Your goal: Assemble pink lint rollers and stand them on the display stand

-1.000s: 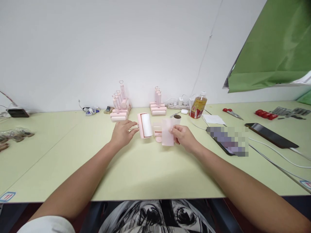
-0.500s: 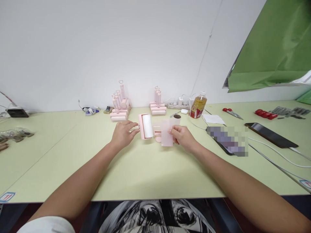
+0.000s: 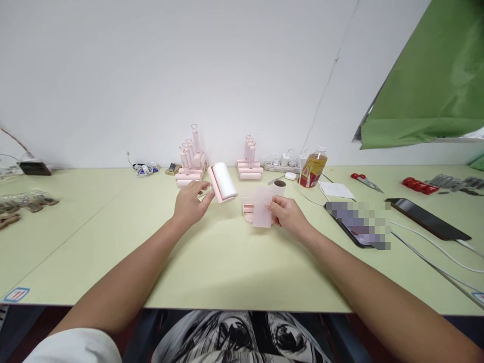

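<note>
Since half a second ago the left hand (image 3: 191, 204) has raised the pink-framed lint roller with a white paper roll (image 3: 222, 182) off the pale green table (image 3: 227, 262) and tilted it, so it now sits higher and further back, in front of the stacks of pink roller parts (image 3: 191, 166). The right hand (image 3: 289, 216) has hardly moved. The clear plastic bottle of amber liquid (image 3: 313, 169) carries a red and yellow label, too small to read. The roller's white roll is smooth and clean, and its handle is hidden in the left fingers, which are closed around it. The right fingers pinch a translucent pale pink plastic cover (image 3: 262, 213) by its edge, just above the table beside small pink plastic pieces (image 3: 247, 209).
</note>
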Demonstrator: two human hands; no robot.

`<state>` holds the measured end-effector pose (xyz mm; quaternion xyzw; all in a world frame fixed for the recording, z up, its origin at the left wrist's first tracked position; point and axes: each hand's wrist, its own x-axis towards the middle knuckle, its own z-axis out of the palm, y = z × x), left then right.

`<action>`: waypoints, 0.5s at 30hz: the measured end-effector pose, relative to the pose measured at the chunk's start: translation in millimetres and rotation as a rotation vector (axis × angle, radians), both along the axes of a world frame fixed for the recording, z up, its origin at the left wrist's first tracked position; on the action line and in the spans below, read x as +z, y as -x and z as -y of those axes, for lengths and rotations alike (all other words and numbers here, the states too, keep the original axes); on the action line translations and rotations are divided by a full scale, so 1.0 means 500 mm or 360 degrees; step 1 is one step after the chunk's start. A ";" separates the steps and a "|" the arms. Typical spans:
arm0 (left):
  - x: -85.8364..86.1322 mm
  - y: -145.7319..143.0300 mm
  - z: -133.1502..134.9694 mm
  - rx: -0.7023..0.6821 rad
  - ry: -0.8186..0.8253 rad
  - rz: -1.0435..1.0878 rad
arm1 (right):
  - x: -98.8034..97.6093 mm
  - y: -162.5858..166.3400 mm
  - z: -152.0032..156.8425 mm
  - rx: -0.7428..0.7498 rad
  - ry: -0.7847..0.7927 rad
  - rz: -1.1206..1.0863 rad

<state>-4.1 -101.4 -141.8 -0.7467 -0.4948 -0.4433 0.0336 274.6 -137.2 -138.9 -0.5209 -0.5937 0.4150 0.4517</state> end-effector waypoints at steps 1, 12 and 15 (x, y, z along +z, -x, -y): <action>0.001 0.002 -0.002 0.0024 -0.0025 0.0081 | -0.001 0.000 -0.001 0.0006 -0.0010 0.0012; -0.014 0.010 -0.035 -0.0029 -0.0176 0.0837 | 0.050 0.105 -0.067 0.0178 -0.0617 0.1009; -0.014 0.008 -0.035 -0.0059 -0.0190 0.0895 | 0.058 0.160 -0.118 0.0288 -0.0752 0.1314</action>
